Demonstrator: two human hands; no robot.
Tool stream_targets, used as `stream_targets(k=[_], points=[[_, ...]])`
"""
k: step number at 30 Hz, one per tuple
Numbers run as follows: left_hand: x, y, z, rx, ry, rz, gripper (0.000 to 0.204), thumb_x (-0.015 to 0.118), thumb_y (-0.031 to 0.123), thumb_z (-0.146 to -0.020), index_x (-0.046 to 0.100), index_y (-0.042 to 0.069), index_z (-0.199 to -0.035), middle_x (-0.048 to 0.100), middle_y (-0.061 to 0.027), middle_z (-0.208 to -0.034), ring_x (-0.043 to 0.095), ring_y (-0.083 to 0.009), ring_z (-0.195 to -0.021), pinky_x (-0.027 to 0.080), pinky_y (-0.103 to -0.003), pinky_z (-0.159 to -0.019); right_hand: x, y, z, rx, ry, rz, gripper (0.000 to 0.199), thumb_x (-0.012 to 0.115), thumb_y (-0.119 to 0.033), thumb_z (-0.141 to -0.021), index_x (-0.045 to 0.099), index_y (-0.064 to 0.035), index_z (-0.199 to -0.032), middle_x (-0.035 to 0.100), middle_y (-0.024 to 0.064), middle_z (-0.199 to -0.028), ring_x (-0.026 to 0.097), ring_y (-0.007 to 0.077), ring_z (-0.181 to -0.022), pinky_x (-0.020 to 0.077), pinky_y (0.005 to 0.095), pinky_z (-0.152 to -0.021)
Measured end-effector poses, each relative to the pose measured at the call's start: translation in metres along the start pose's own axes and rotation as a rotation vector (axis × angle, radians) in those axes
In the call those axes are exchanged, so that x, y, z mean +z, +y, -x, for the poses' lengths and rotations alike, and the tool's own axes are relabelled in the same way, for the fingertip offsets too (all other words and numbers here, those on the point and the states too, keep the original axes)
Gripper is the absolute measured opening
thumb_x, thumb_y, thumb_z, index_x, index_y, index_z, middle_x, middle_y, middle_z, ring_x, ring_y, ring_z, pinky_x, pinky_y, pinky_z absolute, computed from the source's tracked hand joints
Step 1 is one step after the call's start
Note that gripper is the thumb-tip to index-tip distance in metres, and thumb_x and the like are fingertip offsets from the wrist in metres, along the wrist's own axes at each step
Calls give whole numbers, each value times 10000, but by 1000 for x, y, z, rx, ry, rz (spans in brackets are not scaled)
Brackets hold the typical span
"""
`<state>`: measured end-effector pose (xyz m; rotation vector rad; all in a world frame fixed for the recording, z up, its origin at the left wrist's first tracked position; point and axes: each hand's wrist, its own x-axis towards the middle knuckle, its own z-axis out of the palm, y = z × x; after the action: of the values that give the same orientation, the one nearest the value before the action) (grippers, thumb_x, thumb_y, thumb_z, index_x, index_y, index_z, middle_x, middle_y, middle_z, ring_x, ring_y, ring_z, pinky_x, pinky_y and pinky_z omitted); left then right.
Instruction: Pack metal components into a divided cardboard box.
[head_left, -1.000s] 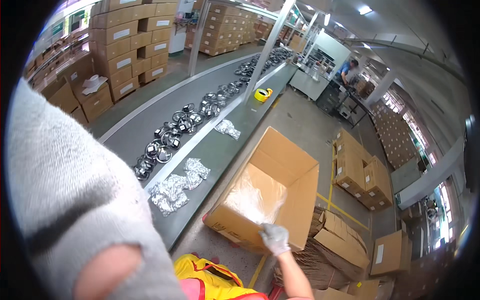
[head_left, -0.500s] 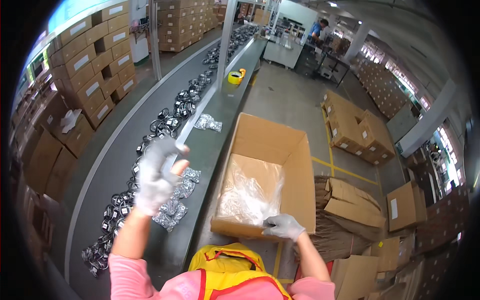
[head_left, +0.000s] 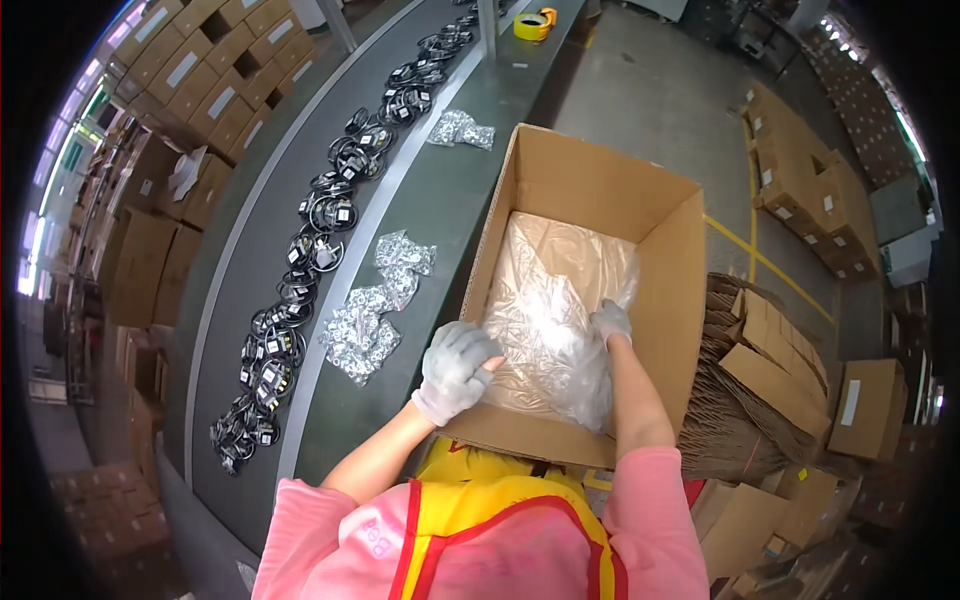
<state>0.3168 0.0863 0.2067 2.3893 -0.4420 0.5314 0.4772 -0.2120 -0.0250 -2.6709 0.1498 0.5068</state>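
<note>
A tall open cardboard box (head_left: 672, 300) stands in front of me, lined with a crumpled clear plastic bag (head_left: 545, 330). Inside the box, near its right wall, my right hand (head_left: 611, 322) in a grey glove has its fingers closed on the bunched plastic. My left hand (head_left: 455, 368), gloved with a bare thumb tip, is at the box's left rim. Its fingers are curled, and what they may hold is hidden. Beside it on the green bench lie clear bags of small metallic parts (head_left: 365, 325), with another such bag (head_left: 462, 130) farther off.
Coiled black cables (head_left: 330, 210) line the grey conveyor (head_left: 265, 215) at the left. Yellow tape (head_left: 530, 27) sits at the bench's far end. Flattened cardboard (head_left: 770, 380) is stacked to the right of the box, with closed cartons (head_left: 815, 200) beyond. More cartons (head_left: 200, 75) are piled far left.
My left hand has come from above the conveyor to the box's left rim. My right hand has moved from the near rim into the box. The view has shifted lower.
</note>
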Motion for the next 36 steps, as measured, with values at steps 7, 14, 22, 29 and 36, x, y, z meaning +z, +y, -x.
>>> stream_targets(k=[7, 14, 22, 29, 36], points=[[14, 9, 10, 30, -68, -145, 170, 717, 133, -708, 644, 63, -846, 633, -90, -907, 590, -294, -911, 455, -451, -877, 80, -29, 39, 393, -124, 56, 973, 757, -448, -711, 257, -107, -1472, 361, 228, -1438, 503, 374, -1211, 447, 415, -993], [14, 26, -7, 20, -119, -224, 155, 711, 139, -718, 642, 71, -839, 636, -78, -894, 601, -281, -889, 457, -438, -865, 127, -29, 57, -424, -494, 527, 525, 556, -201, -881, 429, -130, -1385, 528, 215, -1282, 640, 332, -1037, 530, 413, -862], [46, 34, -10, -184, -185, 172, 245, 724, 128, -763, 619, 38, -965, 630, -158, -985, 613, -359, -909, 483, -412, -835, -35, -34, -21, 131, -36, -1018, 118, 539, -101, -865, 620, -25, -905, 598, 80, -729, 579, 163, -618, 463, 303, -537], [135, 13, -63, -640, -101, 41, 807, 805, 238, -728, 369, 15, -1369, 499, -195, -1309, 500, -320, -1219, 407, -388, -1018, -188, -116, 62, -337, -65, -1252, 163, 599, -134, -870, 621, 11, -940, 555, 26, -679, 506, 110, -544, 422, 240, -520], [158, -8, -86, -866, -171, 895, 343, 685, 162, -855, 583, -20, -1127, 633, -88, -819, 630, -172, -683, 533, -293, -639, -229, -109, 106, -449, 219, -1284, 209, 580, -100, -904, 608, 16, -1076, 609, 37, -810, 576, 119, -666, 468, 249, -615]])
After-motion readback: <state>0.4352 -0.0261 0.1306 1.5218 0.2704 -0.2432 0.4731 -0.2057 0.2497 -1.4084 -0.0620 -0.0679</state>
